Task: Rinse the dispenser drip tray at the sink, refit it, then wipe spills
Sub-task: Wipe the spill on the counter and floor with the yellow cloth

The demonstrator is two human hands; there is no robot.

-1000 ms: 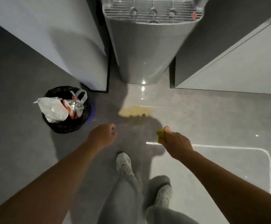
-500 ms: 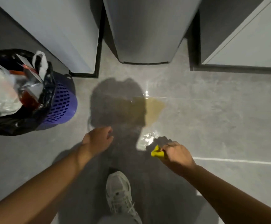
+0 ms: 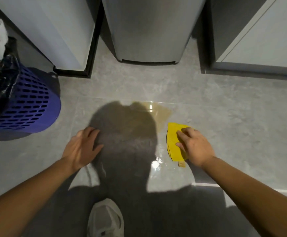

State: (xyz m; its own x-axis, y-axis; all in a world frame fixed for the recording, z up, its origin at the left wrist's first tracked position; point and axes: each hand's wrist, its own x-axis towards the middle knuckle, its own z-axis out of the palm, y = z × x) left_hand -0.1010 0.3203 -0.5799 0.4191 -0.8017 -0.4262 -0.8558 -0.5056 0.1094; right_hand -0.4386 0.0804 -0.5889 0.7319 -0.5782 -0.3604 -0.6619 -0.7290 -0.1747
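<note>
Cloth [image 3: 172, 142] now flat, lengthwise toward dispenser [image 3: 149, 31]

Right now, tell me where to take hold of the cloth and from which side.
Grip the cloth by its left edge, from above, on the spill side. It lies flat and folded on the floor, layers stacked along that edge, so one pinch there probably lifts them all. The right hand presses flat on its right part, covering it.

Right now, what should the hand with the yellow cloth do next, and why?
Probably slide the yellow cloth left and forward into the brownish puddle. The right hand presses the cloth flat just beside that puddle, which looks wet and unwiped.
</note>
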